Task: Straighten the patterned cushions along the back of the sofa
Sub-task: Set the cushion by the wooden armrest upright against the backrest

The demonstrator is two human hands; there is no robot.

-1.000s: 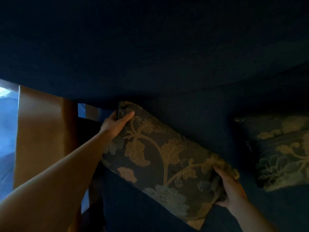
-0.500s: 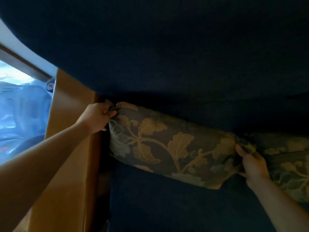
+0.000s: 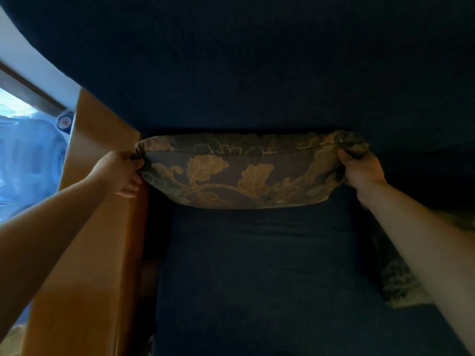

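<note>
A brown cushion with a gold and blue floral pattern (image 3: 239,176) lies level across the back of the dark blue sofa, its top edge against the backrest (image 3: 257,73). My left hand (image 3: 120,173) grips its upper left corner. My right hand (image 3: 359,170) pinches its upper right corner. A second patterned cushion (image 3: 401,281) lies at the right, mostly hidden under my right forearm.
The dark blue seat (image 3: 257,278) stretches below the cushion. A tall orange-brown wooden side panel (image 3: 95,227) bounds the sofa on the left. Beyond it a window (image 3: 23,150) shows blue daylight.
The cushion has swung from a slant to level against the backrest. Both hands moved to its top corners, and the view shifted so the cushion sits centred.
</note>
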